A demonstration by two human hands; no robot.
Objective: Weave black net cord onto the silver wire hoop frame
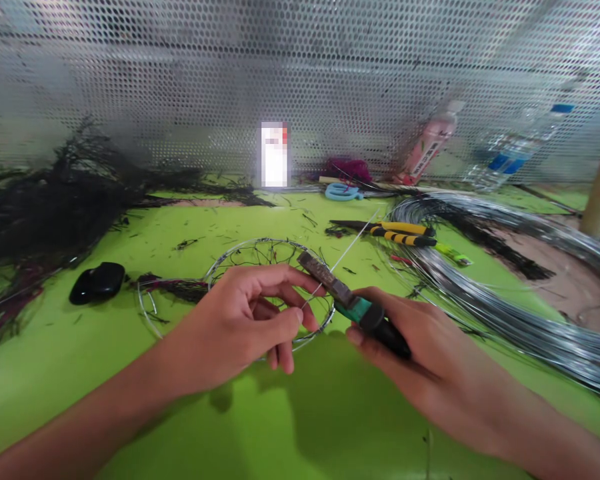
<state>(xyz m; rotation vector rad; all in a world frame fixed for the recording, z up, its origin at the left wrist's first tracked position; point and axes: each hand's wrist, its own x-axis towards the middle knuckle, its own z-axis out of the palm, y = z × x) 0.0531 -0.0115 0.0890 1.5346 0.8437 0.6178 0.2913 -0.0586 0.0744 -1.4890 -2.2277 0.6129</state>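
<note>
My left hand (250, 320) pinches a thin straight wire (347, 250) between thumb and fingers; the wire runs up and to the right. My right hand (420, 347) grips the teal and black handles of pliers (350, 300), whose dark jaws close around the wire just right of my left fingertips. Both hands hover above a round wire ring (230, 257) that lies on the green table (130, 373), with dark twigs tangled in it.
A large coil of silver wire (505, 313) fills the right side. Yellow-and-black pliers (395, 233), a black mouse-like object (97, 281), blue scissors (343, 192), black twig bundles (45, 200) and two bottles (427, 143) lie before a perforated metal screen (300, 67).
</note>
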